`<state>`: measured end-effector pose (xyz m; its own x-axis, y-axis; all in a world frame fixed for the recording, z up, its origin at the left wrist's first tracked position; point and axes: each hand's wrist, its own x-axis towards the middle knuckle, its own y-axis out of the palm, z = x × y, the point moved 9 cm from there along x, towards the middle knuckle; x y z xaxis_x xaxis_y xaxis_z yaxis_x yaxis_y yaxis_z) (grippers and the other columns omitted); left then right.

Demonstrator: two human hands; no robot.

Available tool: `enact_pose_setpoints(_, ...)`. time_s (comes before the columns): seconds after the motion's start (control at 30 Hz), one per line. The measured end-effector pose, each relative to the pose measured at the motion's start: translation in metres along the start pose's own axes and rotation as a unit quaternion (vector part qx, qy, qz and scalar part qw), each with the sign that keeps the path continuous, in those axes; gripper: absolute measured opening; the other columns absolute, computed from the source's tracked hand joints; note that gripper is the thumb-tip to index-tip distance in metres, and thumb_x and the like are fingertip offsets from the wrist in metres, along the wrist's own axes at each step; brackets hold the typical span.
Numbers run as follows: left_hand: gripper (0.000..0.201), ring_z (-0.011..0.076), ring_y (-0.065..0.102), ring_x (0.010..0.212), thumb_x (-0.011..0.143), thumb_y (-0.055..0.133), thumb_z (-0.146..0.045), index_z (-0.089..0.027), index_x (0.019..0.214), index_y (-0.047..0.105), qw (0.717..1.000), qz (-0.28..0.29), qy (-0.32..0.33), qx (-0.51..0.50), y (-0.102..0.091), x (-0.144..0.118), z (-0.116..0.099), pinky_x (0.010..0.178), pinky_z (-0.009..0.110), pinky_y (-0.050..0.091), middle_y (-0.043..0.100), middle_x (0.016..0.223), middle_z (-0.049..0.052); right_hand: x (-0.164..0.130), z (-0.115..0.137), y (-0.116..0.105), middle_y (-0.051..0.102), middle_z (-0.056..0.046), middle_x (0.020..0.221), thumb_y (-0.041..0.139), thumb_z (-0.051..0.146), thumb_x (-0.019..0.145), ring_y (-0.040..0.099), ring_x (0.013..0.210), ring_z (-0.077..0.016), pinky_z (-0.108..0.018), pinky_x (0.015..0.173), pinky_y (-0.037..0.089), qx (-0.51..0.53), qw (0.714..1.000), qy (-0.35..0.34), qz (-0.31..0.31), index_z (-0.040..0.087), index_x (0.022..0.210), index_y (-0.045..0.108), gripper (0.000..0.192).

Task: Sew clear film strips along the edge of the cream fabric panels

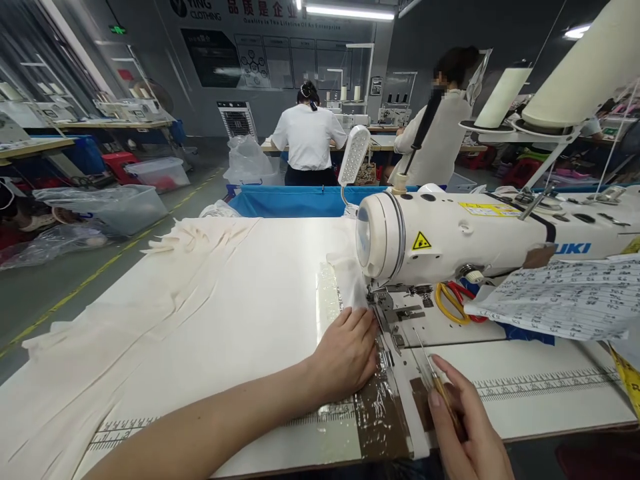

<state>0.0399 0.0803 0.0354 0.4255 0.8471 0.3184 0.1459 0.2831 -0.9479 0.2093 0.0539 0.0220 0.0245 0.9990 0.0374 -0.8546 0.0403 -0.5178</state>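
Left hand: palm down, fingers close together, tips on small white cloth; whether that grip pinches it, cannot tell. Cloth lies on table, just left of needle area of sewing machine. Right hand: grip pinching wooden handle of awl, metal point forward. White strip between the 2 hands. Cream fabric heaped at table's left. Scissors, yellow and red handles, beside printed sheet. 1 person in white top ahead, back turned.
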Motion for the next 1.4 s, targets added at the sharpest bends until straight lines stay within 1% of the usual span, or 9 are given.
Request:
enact_pose_setpoints(0.1, 0.042, 0.0285, 0.047, 0.122, 0.097, 0.039, -0.03, -0.005, 0.129, 0.05, 1.0, 0.001, -0.011, -0.009, -0.003, 0.005, 0.005, 0.106, 0.043, 0.038, 0.055, 0.131, 0.016, 0.004, 0.009, 0.01, 0.073, -0.01, 0.111, 0.047, 0.048, 0.096, 0.073, 0.09, -0.0199, -0.015, 0.049, 0.052, -0.013, 0.998, -0.05, 0.02, 0.027, 0.119, 0.058, 0.033)
enact_pose_setpoints(0.17, 0.038, 0.0272, 0.051, 0.115, 0.095, 0.042, -0.027, -0.006, 0.125, 0.052, 1.0, 0.007, -0.021, -0.02, -0.004, 0.008, 0.01, 0.099, 0.041, 0.043, 0.056, 0.125, 0.015, 0.007, 0.022, 0.021, 0.072, -0.009, 0.104, 0.046, 0.041, 0.097, 0.071, 0.091, -0.019, -0.017, 0.058, 0.055, -0.017, 0.989, -0.138, 0.044, 0.025, 0.11, 0.06, 0.025)
enact_pose_setpoints(0.27, 0.033, 0.0264, 0.053, 0.107, 0.092, 0.044, -0.024, -0.007, 0.118, 0.054, 0.999, 0.012, -0.027, -0.037, -0.004, 0.012, 0.014, 0.094, 0.039, 0.046, 0.057, 0.121, 0.015, 0.006, 0.047, 0.039, 0.067, -0.007, 0.093, 0.044, 0.029, 0.098, 0.068, 0.088, -0.0182, -0.023, 0.07, 0.055, -0.039, 0.952, -0.295, 0.076, 0.023, 0.11, 0.058, 0.02)
enact_pose_setpoints(0.37, 0.029, 0.027, 0.053, 0.107, 0.088, 0.046, -0.02, -0.008, 0.113, 0.056, 0.998, 0.016, -0.021, -0.051, 0.0, 0.013, 0.017, 0.094, 0.04, 0.047, 0.057, 0.12, 0.016, 0.008, 0.06, 0.054, 0.064, -0.005, 0.088, 0.041, 0.022, 0.099, 0.067, 0.078, -0.0172, -0.025, 0.067, 0.052, -0.104, 0.922, -0.367, 0.072, 0.022, 0.112, 0.057, 0.021)
enact_pose_setpoints(0.63, 0.028, 0.0274, 0.055, 0.105, 0.088, 0.042, -0.014, -0.008, 0.111, 0.058, 0.998, 0.002, -0.014, -0.062, 0.0, 0.014, 0.019, 0.09, 0.041, 0.05, 0.06, 0.116, 0.016, 0.013, 0.068, 0.071, 0.065, -0.005, 0.088, 0.038, 0.02, 0.099, 0.065, 0.063, -0.0153, -0.024, 0.05, 0.046, -0.224, 0.884, -0.409, 0.02, 0.018, 0.114, 0.054, 0.022)
enact_pose_setpoints(0.87, 0.029, 0.0283, 0.054, 0.108, 0.088, 0.045, -0.014, -0.008, 0.114, 0.056, 0.997, 0.008, -0.027, -0.067, 0.0, 0.013, 0.021, 0.09, 0.043, 0.05, 0.058, 0.118, 0.017, 0.012, 0.066, 0.074, 0.066, -0.007, 0.091, 0.035, 0.021, 0.101, 0.068, 0.067, -0.0157, -0.023, 0.049, 0.045, -0.277, 0.862, -0.423, 0.012, 0.017, 0.114, 0.053, 0.023)
enact_pose_setpoints(1.13, 0.037, 0.0261, 0.054, 0.111, 0.088, 0.046, -0.018, -0.008, 0.122, 0.057, 0.996, -0.024, -0.032, -0.081, 0.001, 0.013, 0.033, 0.098, 0.041, 0.047, 0.058, 0.123, 0.014, 0.009, 0.076, 0.082, 0.071, -0.011, 0.089, 0.035, 0.012, 0.095, 0.068, 0.056, -0.0174, -0.026, 0.04, 0.042, -0.39, 0.82, -0.413, -0.066, 0.011, 0.115, 0.058, 0.031)
enact_pose_setpoints(1.27, 0.034, 0.0218, 0.055, 0.109, 0.09, 0.044, -0.016, -0.009, 0.119, 0.061, 0.993, -0.021, -0.058, -0.105, 0.0, 0.014, 0.046, 0.098, 0.039, 0.046, 0.063, 0.117, 0.01, 0.008, 0.074, 0.072, 0.071, -0.01, 0.092, 0.036, 0.016, 0.097, 0.069, 0.059, -0.0185, -0.026, 0.042, 0.045, -0.329, 0.857, -0.396, -0.034, 0.012, 0.117, 0.06, 0.032)
enact_pose_setpoints(1.4, 0.032, 0.0204, 0.055, 0.108, 0.092, 0.04, -0.014, -0.012, 0.116, 0.062, 0.986, -0.042, -0.09, -0.136, -0.001, 0.014, 0.06, 0.096, 0.039, 0.047, 0.064, 0.114, 0.008, 0.012, 0.053, 0.042, 0.071, -0.009, 0.105, 0.041, 0.024, 0.1, 0.069, 0.092, -0.0203, -0.028, 0.073, 0.054, -0.13, 0.931, -0.336, 0.059, 0.018, 0.12, 0.061, 0.029)
